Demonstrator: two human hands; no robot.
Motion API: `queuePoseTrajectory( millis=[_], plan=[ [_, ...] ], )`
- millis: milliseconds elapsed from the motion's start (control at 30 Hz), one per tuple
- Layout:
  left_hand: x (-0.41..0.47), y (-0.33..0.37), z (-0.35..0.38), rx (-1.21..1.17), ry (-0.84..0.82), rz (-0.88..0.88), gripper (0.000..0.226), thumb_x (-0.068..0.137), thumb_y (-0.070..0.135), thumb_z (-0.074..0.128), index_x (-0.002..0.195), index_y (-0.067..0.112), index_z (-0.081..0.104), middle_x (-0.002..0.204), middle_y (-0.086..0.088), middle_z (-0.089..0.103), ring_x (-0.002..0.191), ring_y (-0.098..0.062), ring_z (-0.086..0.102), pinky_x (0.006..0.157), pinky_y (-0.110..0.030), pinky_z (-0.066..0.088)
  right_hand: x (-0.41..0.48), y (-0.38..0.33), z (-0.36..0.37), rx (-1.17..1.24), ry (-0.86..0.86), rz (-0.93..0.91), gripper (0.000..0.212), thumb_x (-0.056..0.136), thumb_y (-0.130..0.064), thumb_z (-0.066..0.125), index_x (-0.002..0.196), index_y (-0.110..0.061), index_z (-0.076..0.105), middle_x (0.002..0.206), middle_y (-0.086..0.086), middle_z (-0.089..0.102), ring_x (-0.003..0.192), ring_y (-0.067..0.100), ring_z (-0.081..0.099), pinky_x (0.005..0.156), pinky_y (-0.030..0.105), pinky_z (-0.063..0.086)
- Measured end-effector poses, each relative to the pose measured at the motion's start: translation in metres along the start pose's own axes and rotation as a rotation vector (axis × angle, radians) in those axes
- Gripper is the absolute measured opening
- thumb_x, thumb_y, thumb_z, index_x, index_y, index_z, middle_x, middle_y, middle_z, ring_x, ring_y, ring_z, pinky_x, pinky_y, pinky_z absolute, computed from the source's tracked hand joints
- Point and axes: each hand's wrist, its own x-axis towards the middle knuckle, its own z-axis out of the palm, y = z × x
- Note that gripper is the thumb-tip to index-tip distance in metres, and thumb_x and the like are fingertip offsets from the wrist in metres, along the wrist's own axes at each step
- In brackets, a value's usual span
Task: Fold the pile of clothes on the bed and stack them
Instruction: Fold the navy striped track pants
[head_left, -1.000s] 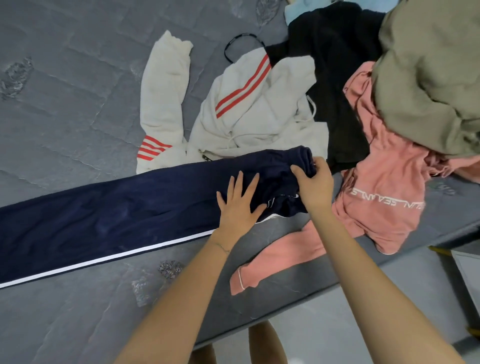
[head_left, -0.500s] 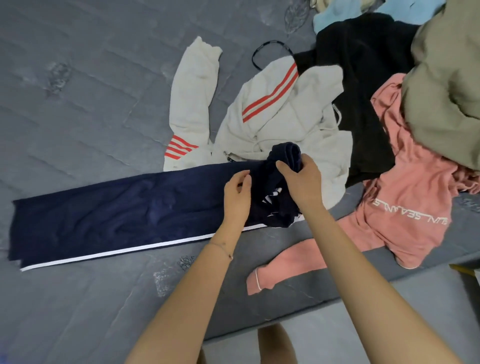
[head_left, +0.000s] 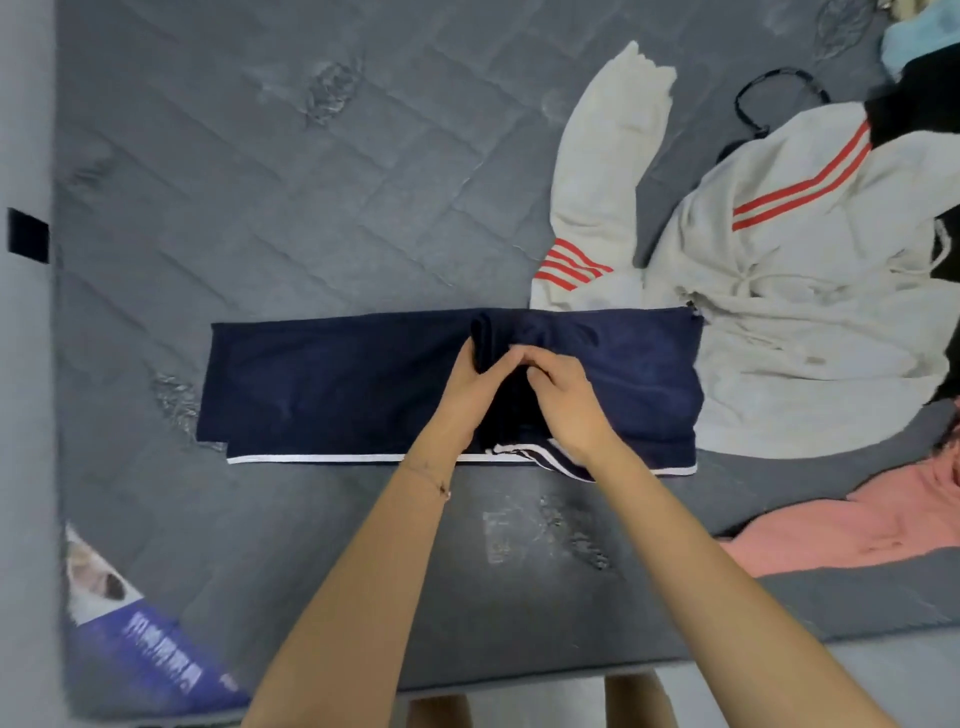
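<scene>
Your left hand (head_left: 462, 387) and right hand (head_left: 569, 402) meet at centre, each grip pinching bunched fabric of the navy track pants (head_left: 322, 379), which lie doubled across the bed (head_left: 311, 182). The white hoodie (head_left: 779, 291) lies at 2 o'clock.

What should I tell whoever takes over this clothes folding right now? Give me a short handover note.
Left hand and right hand: both grip the navy trousers at their middle, on the bed.
Done: trousers partly folded, waist end laid over the legs; no stack in view.
Left: finish them, then fold the white hoodie, pink garment and black garment at the right; stack all.
</scene>
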Motion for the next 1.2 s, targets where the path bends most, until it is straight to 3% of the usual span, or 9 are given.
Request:
queuePoseTrajectory(
  millis=[67, 233, 367, 433, 567, 767, 900, 1067, 1200],
  plan=[
    [-0.001, -0.007, -0.037, 0.045, 0.046, 0.086, 0.049, 0.094, 0.020, 0.062, 0.140, 0.016, 0.045, 0.132, -0.003, 0.058, 0.115, -0.011, 0.059, 0.097, -0.027, 0.050, 0.000, -0.003, 0.036, -0.209, 0.109, -0.117, 0.040, 0.093, -0.001, 0.052, 0.129, -0.014, 0.061, 0.131, 0.007, 0.060, 0.126, 0.027, 0.049, 0.110, 0.043, 0.035],
    [0.000, -0.006, -0.141, 0.093, 0.180, 0.188, 0.053, 0.096, 0.023, 0.060, 0.145, 0.015, 0.039, 0.137, 0.008, 0.049, 0.121, -0.001, 0.050, 0.103, -0.016, 0.041, 0.008, -0.003, 0.109, -0.501, 0.061, -0.019, 0.063, 0.095, -0.047, 0.053, 0.151, -0.037, 0.026, 0.163, 0.000, 0.006, 0.150, 0.025, -0.006, 0.117, 0.050, -0.010],
    [0.005, -0.008, -0.218, 0.135, 0.292, 0.226, 0.043, 0.095, 0.020, 0.062, 0.135, 0.024, 0.046, 0.120, 0.018, 0.052, 0.103, 0.017, 0.052, 0.086, 0.002, 0.039, 0.023, -0.005, 0.152, -0.601, -0.006, 0.042, 0.071, 0.091, -0.064, 0.043, 0.153, -0.043, 0.013, 0.164, -0.002, -0.005, 0.149, 0.024, -0.015, 0.117, 0.053, -0.012],
    [0.009, -0.012, -0.251, 0.204, 0.338, 0.248, 0.030, 0.094, 0.017, 0.063, 0.121, 0.026, 0.054, 0.109, 0.022, 0.057, 0.092, 0.022, 0.054, 0.081, -0.001, 0.043, 0.032, -0.004, 0.164, -0.675, -0.012, 0.049, 0.073, 0.090, -0.067, 0.041, 0.153, -0.043, 0.012, 0.164, -0.001, -0.006, 0.149, 0.025, -0.015, 0.117, 0.053, -0.013],
    [0.015, -0.023, -0.302, 0.252, 0.440, 0.239, 0.025, 0.093, 0.013, 0.064, 0.117, 0.009, 0.061, 0.108, 0.003, 0.066, 0.097, -0.002, 0.062, 0.094, -0.026, 0.050, 0.044, -0.002, 0.176, -0.772, -0.034, 0.063, 0.077, 0.089, -0.068, 0.043, 0.153, -0.041, 0.010, 0.163, -0.001, -0.009, 0.148, 0.027, -0.016, 0.116, 0.055, -0.012],
    [0.023, -0.036, -0.325, 0.284, 0.590, 0.161, 0.041, 0.094, 0.018, 0.062, 0.133, 0.007, 0.052, 0.128, -0.007, 0.059, 0.120, -0.023, 0.055, 0.101, -0.029, 0.043, 0.050, -0.001, 0.178, -0.816, -0.040, 0.078, 0.076, 0.090, -0.066, 0.044, 0.153, -0.040, 0.011, 0.163, -0.002, -0.010, 0.148, 0.027, -0.016, 0.116, 0.054, -0.012],
    [0.017, -0.045, -0.306, 0.793, 0.769, 0.293, 0.064, 0.091, 0.020, 0.065, 0.148, 0.011, 0.036, 0.147, -0.020, 0.037, 0.136, -0.036, 0.035, 0.112, -0.045, 0.027, 0.050, -0.001, 0.177, -0.816, -0.057, 0.068, 0.076, 0.090, -0.064, 0.046, 0.154, -0.040, 0.011, 0.163, -0.001, -0.010, 0.149, 0.027, -0.016, 0.116, 0.055, -0.012],
    [0.012, -0.059, -0.248, 1.261, 0.545, 0.413, 0.059, 0.094, 0.032, 0.059, 0.149, 0.022, 0.038, 0.159, -0.021, 0.015, 0.147, -0.044, 0.007, 0.117, -0.058, 0.002, 0.047, -0.001, 0.168, -0.786, 0.012, 0.000, 0.073, 0.093, -0.055, 0.050, 0.154, -0.035, 0.015, 0.164, 0.002, -0.006, 0.149, 0.027, -0.013, 0.116, 0.052, -0.012],
    [0.015, -0.070, -0.198, 1.370, 0.345, 0.503, 0.056, 0.094, 0.035, 0.059, 0.146, 0.025, 0.043, 0.159, -0.018, 0.017, 0.147, -0.041, 0.011, 0.116, -0.059, 0.005, 0.051, 0.006, 0.138, -0.786, 0.078, -0.019, 0.071, 0.094, -0.051, 0.052, 0.154, -0.031, 0.019, 0.164, 0.005, -0.002, 0.149, 0.028, -0.010, 0.117, 0.049, -0.012]
  ],
)
